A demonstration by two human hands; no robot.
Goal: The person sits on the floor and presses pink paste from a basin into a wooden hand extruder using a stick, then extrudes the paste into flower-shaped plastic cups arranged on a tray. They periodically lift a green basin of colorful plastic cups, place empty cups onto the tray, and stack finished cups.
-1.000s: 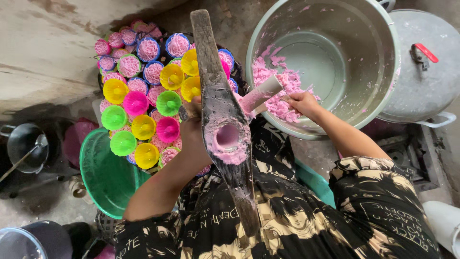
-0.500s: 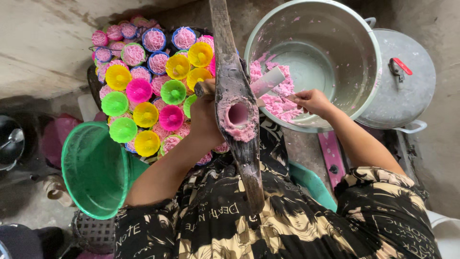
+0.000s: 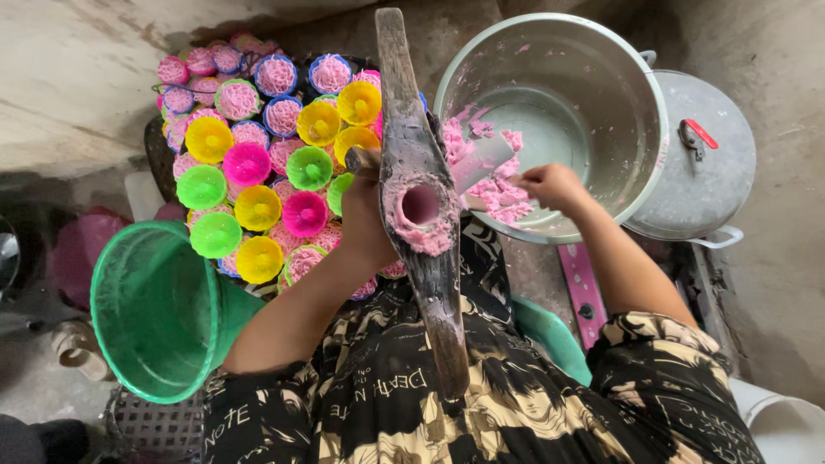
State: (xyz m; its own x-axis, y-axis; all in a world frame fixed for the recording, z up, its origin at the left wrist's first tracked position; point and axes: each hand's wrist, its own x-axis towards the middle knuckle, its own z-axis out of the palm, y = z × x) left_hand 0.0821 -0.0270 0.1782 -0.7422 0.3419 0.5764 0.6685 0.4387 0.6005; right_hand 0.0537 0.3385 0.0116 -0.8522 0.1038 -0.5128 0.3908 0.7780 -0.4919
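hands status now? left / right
Left hand: closed, gripping the wooden press.
Right hand: closed on a flat scraper in the pink dough.

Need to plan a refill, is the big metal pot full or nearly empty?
Nearly empty: the metal pot shows bare bottom, with pink dough only along its near wall.

floor: bare grey concrete | on it: big metal pot with pink dough; pot lid just right of pot | green plastic basket lower left, tipped on its side | woven basket beneath it
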